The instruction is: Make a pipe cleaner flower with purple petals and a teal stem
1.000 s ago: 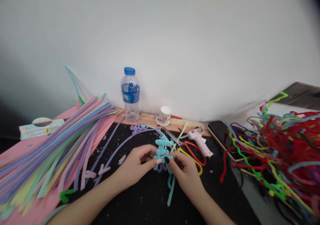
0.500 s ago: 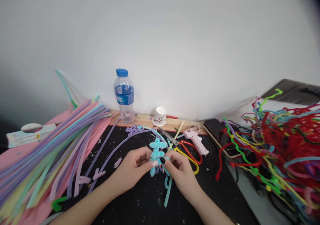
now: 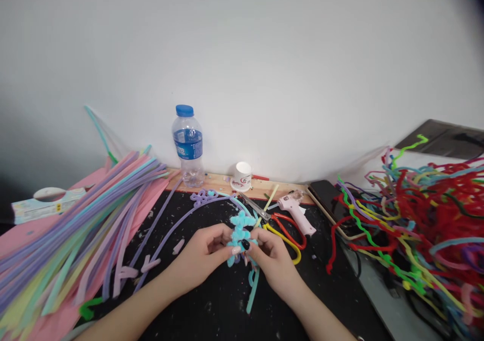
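A fuzzy turquoise pipe-cleaner piece (image 3: 241,234) is held upright above the black mat, with a teal stem hanging below it. My left hand (image 3: 212,250) pinches its left side between thumb and fingers. On the right side, my right hand (image 3: 270,255) grips it, the black-nailed thumb pressed on the front. Both thumb tips nearly meet at its middle, and the curled fingers behind are partly hidden. Scissors (image 3: 289,230) with red and yellow handles lie just beyond my right hand. Behind the piece, a purple pipe-cleaner flower (image 3: 204,196) rests on the mat.
Pastel pipe cleaners (image 3: 109,194) spread over pink paper at left. A bottle (image 3: 189,144) and paper cup (image 3: 242,176) stand by the wall. A pink glue gun (image 3: 297,215), a phone (image 3: 330,202) and tangled coloured pipe cleaners (image 3: 434,210) lie at right.
The turquoise piece has shifted slightly right and its top has turned a little. Its hanging teal stem has swung slightly left. Both hands keep their hold.
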`<state>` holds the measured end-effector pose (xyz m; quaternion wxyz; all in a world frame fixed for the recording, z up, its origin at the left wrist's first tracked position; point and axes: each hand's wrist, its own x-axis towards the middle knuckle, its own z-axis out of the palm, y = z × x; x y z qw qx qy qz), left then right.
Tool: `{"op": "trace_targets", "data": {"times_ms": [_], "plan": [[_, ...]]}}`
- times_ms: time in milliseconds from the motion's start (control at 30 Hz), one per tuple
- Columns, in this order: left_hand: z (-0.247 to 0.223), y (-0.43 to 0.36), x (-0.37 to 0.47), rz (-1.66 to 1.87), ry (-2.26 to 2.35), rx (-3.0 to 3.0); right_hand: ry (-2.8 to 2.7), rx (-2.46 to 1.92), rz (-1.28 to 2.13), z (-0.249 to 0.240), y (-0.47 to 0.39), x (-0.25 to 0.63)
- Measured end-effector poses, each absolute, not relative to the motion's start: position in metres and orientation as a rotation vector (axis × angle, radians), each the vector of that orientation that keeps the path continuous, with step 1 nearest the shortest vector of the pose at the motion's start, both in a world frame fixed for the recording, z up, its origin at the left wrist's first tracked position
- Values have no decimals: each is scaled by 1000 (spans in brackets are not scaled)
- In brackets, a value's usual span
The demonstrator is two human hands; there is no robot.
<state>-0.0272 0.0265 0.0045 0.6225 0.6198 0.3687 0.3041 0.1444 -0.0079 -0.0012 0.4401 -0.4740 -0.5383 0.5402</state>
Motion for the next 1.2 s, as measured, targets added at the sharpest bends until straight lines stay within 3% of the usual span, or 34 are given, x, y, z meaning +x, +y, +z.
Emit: {"op": "trace_targets", "data": {"times_ms": [533, 867, 1100, 1200], "plan": [[1, 31, -27, 745, 816, 1386, -1255, -1249, 1379, 0, -4, 145], [2, 30, -29, 786, 853, 1392, -1373, -1250, 1192, -3, -6, 148], [-2, 42, -34, 1097, 1049, 1140, -1751, -1479, 547, -3, -8, 149], [-4, 42, -34, 1098, 1061, 1114, -1877, -1543, 446, -4, -7, 147]]}}
